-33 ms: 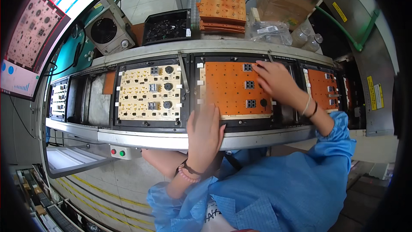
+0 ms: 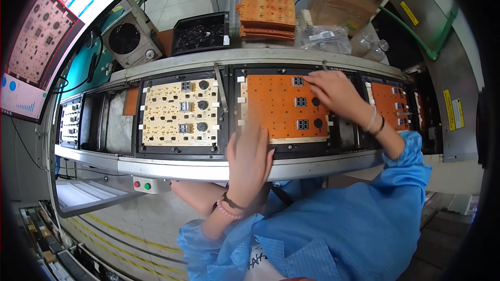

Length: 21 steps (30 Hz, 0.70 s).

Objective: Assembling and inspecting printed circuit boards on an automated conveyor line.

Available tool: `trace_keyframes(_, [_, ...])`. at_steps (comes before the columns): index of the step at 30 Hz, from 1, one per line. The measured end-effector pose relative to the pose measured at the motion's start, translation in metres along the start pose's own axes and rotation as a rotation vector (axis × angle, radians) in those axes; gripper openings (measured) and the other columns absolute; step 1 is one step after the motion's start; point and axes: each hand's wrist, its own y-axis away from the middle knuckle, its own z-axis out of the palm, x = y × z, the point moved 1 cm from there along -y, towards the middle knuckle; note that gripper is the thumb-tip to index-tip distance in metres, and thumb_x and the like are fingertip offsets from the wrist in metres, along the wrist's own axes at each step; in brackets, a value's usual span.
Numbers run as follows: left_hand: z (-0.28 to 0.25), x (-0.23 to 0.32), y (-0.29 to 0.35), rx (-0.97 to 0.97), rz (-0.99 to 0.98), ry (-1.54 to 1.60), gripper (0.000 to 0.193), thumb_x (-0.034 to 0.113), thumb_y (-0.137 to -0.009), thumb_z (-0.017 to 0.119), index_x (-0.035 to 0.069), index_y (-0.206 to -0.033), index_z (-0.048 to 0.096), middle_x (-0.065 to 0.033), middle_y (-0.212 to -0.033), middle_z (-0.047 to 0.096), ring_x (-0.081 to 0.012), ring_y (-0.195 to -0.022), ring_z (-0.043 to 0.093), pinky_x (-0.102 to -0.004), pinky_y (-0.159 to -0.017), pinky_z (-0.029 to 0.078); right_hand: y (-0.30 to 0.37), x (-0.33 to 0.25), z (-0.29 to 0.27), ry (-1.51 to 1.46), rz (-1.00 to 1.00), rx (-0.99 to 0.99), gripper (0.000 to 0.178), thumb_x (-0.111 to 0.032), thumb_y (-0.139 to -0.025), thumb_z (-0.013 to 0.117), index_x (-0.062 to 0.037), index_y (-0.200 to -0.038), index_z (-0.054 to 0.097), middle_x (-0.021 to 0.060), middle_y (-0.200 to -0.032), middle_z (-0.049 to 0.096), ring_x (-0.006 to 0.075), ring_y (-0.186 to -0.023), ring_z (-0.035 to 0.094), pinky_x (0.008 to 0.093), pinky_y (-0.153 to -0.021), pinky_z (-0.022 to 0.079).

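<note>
An orange perforated sheet [image 2: 273, 106] covers a cream circuit board [image 2: 242, 101] in a black frame on the rail. Three small digit displays [image 2: 300, 102] stand in a column through the sheet, with round black components [image 2: 318, 123] right of the lower two. My right hand [image 2: 336, 92] is bent over the sheet's upper right corner beside the top display. Its fingertips are drawn together, and whatever they hold is hidden. My left hand [image 2: 249, 158] reaches over the near rail with fingers stretched out, their tips slightly blurred at the sheet's lower left edge.
Left of it lies an uncovered cream board [image 2: 179, 112] with displays and round black parts. Another orange-covered board [image 2: 388, 105] sits to the right. Behind the rail are a black bin of small dark parts [image 2: 200, 34], stacked orange sheets [image 2: 266, 8] and a cardboard box [image 2: 338, 0].
My right hand has shifted slightly, and the middle round black component now shows beside it. The whole view has moved a little; my left hand stays at the near edge.
</note>
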Motion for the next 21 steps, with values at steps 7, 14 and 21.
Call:
trace_keyframes(7, [0.005, 0.000, -0.014, 0.019, 0.078, 0.062, 0.053, 0.024, -0.087, 0.067, 0.010, -0.137, 0.055, -0.0146, -0.147, 0.047, -0.0378, -0.140, 0.036, -0.0592, -0.113, 0.023, -0.042, 0.072, -0.006, -0.124, 0.210, 0.007, 0.020, -0.021, -0.095, 0.056, -0.0017, -0.099, 0.052, 0.0176, -0.086, 0.065, 0.0368, -0.083, 0.064, 0.0459, -0.075, 0.050])
trace_keyframes(14, [0.000, -0.013, -0.003, 0.100, -0.007, 0.198, 0.051, 0.017, -0.087, 0.066, 0.007, -0.136, 0.054, -0.0141, -0.141, 0.051, -0.0346, -0.136, 0.042, -0.0520, -0.112, 0.028, -0.064, -0.003, -0.026, -0.338, -0.157, -0.109, 0.009, -0.016, -0.097, 0.052, -0.0074, -0.097, 0.052, 0.0115, -0.074, 0.061, 0.0253, -0.070, 0.064, 0.0387, -0.064, 0.048])
trace_keyframes(21, [-0.012, -0.023, 0.009, 0.070, 0.089, 0.421, 0.046, 0.017, -0.080, 0.070, 0.008, -0.124, 0.062, -0.0078, -0.123, 0.060, -0.0284, -0.108, 0.056, -0.0459, -0.102, 0.040, -0.052, -0.079, -0.014, -0.142, -0.307, -0.269, 0.010, -0.018, -0.093, 0.054, -0.0079, -0.093, 0.052, 0.0152, -0.069, 0.063, 0.0388, -0.067, 0.063, 0.0492, -0.061, 0.049])
